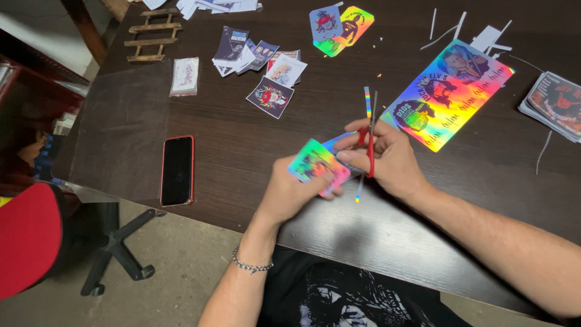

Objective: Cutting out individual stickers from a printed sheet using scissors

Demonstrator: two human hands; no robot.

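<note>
Table [254, 139] first, since everything's sitting on it: dark wood, and I'm placing the rest relative to the scissors [370, 142] at its middle. Up and to the right of the scissors, a big holographic sticker sheet [446, 94] is lying flat. Farther right, at the table edge, a stack of dark printed cards [554, 104] is resting. Well off to the left of the scissors, a black phone in a red case [177, 170] is lying face up, and cut stickers [269, 97] are piling up above and left.

Right hand [387, 158] is gripping the red scissor handles, fingers curled through them, blades pointing away. Left hand [290, 192] is pinching a small rainbow sticker piece [316, 165] just left of the blades, thumb on top. A thin offcut strip [367, 102] is sticking up alongside the blades.

Risk-wise, I'm guessing the left thumb is sitting too close to the cutting line, so one quick snip could be nicking it. Foil is slippery too, so the piece could be twisting mid-cut and ruining the edge. Tiny scraps near the blades could be getting lost.
</note>
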